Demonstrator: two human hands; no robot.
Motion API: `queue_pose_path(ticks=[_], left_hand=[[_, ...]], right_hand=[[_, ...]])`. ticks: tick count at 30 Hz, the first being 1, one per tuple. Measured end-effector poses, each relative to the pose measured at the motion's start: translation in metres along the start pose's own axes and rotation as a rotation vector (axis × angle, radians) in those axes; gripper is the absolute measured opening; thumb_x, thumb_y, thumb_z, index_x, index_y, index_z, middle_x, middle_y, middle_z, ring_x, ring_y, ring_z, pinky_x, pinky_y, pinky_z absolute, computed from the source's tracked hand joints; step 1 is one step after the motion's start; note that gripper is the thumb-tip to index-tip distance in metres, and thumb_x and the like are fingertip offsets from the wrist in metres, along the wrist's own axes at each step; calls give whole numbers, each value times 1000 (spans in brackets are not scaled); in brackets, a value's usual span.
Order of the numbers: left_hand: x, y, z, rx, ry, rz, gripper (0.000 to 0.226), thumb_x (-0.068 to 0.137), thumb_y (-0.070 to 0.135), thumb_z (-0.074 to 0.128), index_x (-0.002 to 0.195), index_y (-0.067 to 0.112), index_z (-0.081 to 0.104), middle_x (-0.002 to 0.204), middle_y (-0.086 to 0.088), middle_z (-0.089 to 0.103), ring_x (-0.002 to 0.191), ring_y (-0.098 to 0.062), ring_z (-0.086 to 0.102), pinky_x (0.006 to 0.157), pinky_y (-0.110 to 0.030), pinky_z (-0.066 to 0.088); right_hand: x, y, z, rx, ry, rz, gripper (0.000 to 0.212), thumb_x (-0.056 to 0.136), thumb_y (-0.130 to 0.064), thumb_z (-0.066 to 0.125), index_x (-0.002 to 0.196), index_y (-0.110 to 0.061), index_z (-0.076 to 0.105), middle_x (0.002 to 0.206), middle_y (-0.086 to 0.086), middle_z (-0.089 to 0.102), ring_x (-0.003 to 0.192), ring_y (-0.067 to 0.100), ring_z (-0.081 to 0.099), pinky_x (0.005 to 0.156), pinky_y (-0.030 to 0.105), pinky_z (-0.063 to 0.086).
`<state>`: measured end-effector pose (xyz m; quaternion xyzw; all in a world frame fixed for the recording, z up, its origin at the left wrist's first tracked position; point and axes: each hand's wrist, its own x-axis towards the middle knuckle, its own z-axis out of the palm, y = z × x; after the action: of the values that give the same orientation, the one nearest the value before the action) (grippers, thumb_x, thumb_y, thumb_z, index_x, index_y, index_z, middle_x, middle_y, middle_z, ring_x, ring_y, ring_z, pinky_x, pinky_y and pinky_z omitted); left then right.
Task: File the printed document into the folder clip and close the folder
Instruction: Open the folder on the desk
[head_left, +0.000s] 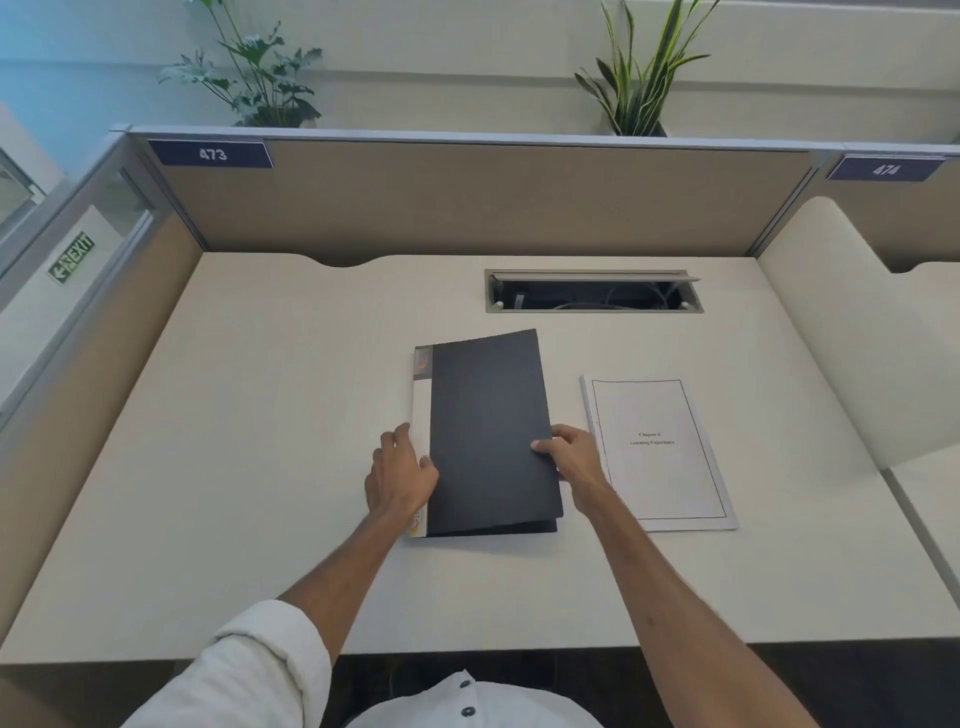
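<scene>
Hands first: both are parked at frame centre on a wide pale desk (260, 415). Next biggest thing, the dark folder (491, 436), is lying mid-frame with its cover lifted a bit. Its right edge is pinched by the right hand (569, 452), thumb on top, while the spine side is pressed flat by the left hand (400, 475), fingers loosely spread, nothing gripped. Just right of it, the printed document (660, 452) is left untouched. Looks like the opening step; the cover probably needs swinging fully left so the clip, hidden for now, gets exposed.
</scene>
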<state>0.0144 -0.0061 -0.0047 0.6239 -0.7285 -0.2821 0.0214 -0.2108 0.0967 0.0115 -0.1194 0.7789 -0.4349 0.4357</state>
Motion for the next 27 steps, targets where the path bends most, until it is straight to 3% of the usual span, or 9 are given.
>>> queue_pose_path(ticks=[3,6,9,11,14,16,19,23,27], left_hand=[[4,16,-10,-86,72,76,55,109,33,58,161,21,47,156,-5,59,136,-33,65,109,-50,58],[6,38,-28,-210,210,125,41,108,45,59,146,29,63,132,8,77,116,-26,77,97,-39,60],[10,57,-51,-319,304,188,41,104,62,54,128,35,73,111,15,82,103,-18,79,93,-41,65],[13,65,-69,-377,313,226,51,100,73,52,127,36,74,112,17,82,104,-16,79,95,-44,66],[18,65,-92,-419,326,268,61,95,80,53,132,36,72,119,16,82,105,-14,78,93,-40,66],[21,59,-105,-395,328,278,60,92,77,59,134,37,71,120,15,82,99,-11,75,92,-36,62],[25,40,-122,-333,338,265,42,97,56,70,134,36,73,120,14,83,99,-13,76,96,-40,64],[28,7,-145,-290,422,171,32,102,29,71,133,31,75,122,3,84,107,-26,81,97,-46,68],[36,-29,-160,-174,452,42,36,103,18,68,138,27,72,127,-3,82,112,-34,80,99,-45,65]], right_hand=[[-4,-15,1,37,33,-86,37,106,-24,66,100,11,76,94,22,78,80,31,69,74,40,58],[-14,-38,8,129,13,-145,49,109,-35,60,84,3,78,72,15,74,54,23,64,51,29,53],[-26,-59,20,217,-124,-254,56,111,-34,53,92,10,82,78,31,75,47,27,65,49,28,53],[-33,-70,33,220,-249,-318,52,112,-33,52,88,0,86,78,26,77,48,28,67,51,29,54],[-42,-79,54,143,-402,-397,42,110,-28,56,88,-17,89,82,12,81,55,23,72,56,31,57],[-45,-77,68,85,-475,-426,32,109,-25,59,101,-19,90,92,12,84,65,22,75,62,31,59],[-43,-69,88,32,-564,-452,27,108,-22,63,123,-15,84,108,16,83,81,25,75,71,36,61],[-41,-52,116,-158,-552,-474,26,105,-18,69,127,-15,83,117,8,84,93,17,77,78,26,60],[-37,-28,134,-657,-438,-573,43,103,-27,69,145,-20,71,151,0,67,136,23,67,118,42,53]])
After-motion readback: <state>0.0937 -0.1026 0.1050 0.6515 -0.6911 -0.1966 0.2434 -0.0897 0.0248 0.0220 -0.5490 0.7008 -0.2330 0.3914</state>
